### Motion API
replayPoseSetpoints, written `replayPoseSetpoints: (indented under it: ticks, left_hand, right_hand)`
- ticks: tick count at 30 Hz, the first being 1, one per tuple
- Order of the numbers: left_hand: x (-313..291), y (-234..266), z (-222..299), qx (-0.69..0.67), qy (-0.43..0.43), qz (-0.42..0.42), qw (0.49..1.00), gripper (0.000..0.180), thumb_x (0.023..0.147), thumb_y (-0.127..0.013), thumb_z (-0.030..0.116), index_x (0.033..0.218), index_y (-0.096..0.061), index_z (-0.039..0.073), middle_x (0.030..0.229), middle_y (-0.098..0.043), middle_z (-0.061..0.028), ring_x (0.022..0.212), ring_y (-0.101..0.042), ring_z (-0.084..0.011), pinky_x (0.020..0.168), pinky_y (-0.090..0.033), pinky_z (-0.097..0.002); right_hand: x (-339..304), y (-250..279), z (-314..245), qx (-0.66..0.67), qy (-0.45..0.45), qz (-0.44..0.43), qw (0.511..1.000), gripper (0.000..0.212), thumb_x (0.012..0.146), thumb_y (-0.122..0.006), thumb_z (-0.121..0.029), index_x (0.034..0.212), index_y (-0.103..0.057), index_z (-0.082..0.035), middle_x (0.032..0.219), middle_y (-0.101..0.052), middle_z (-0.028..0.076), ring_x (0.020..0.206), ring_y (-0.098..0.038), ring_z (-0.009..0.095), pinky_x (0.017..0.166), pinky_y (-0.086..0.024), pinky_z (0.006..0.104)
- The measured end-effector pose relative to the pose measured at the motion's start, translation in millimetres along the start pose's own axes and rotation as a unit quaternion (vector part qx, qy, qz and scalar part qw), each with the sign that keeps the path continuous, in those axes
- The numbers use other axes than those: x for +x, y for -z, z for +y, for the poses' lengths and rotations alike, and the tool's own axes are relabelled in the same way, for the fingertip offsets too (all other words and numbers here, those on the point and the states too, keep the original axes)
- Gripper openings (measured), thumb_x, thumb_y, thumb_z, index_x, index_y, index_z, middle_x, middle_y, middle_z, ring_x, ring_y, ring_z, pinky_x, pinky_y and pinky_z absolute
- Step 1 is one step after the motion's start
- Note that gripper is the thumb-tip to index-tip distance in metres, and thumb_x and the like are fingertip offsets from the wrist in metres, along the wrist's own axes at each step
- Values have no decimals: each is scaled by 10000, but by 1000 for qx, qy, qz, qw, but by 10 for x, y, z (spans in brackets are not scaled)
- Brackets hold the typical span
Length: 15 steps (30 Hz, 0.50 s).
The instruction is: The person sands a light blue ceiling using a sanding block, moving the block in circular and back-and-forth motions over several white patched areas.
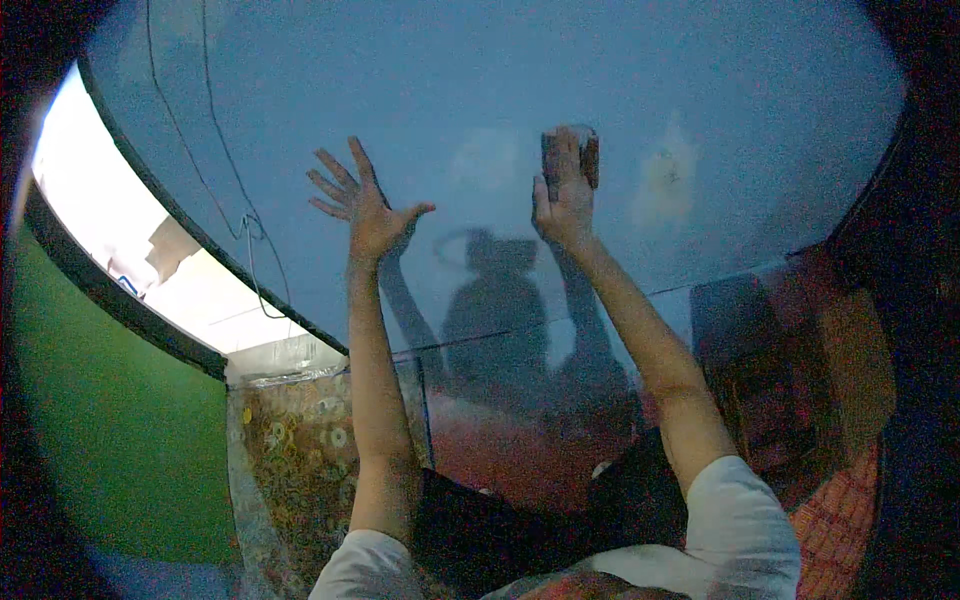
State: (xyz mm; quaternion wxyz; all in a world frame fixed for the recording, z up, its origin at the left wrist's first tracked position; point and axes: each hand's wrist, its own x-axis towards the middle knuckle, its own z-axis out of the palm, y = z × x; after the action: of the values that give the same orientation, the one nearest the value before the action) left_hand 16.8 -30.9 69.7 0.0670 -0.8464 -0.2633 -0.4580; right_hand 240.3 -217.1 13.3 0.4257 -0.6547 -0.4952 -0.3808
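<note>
My left hand [372, 222] is raised against a blue wall [480, 80], its fingers and thumb spread wide and nothing in it. To its right, my right hand [566, 208] presses a small dark brown rectangular block [592, 162] to the same wall. The fingers lie together over the block's face, and its edges show on both sides of them. What kind of block it is cannot be made out in the dim, grainy light. Shadows of my head and both arms fall on the wall between the hands.
Pale patches [668, 180] mark the wall. At the left, a thin cord [240, 225] hangs near a bright opening [110, 200] with a dark frame, beside a green surface [120, 400]. A patterned sheet [300, 440] and a reddish surface [490, 450] lie low down.
</note>
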Motion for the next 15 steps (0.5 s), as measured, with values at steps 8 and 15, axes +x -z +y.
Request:
replayPoseSetpoints:
  ticks: [8,15]
  left_hand:
    - [-3,47,5,3,7,-4,1000,1510,446,-729,835,1547,99,217,1513,288,-295,1347,290,-555,956,142,-777]
    - [-2,-34,2,-13,0,-7,1000,1513,437,-727,838,1547,99,227,1514,288,-294,1343,295,-557,956,151,-771]
  right_hand:
    - [47,-26,-203,-46,93,-107,989,668,887,-552,-252,1482,-324,-51,1541,-307,168,1393,-344,343,1142,-272,435]
    - [-203,-77,28,-129,-3,-37,991,669,894,-541,-258,1484,-315,-38,1536,-310,190,1416,-310,332,1137,-275,459]
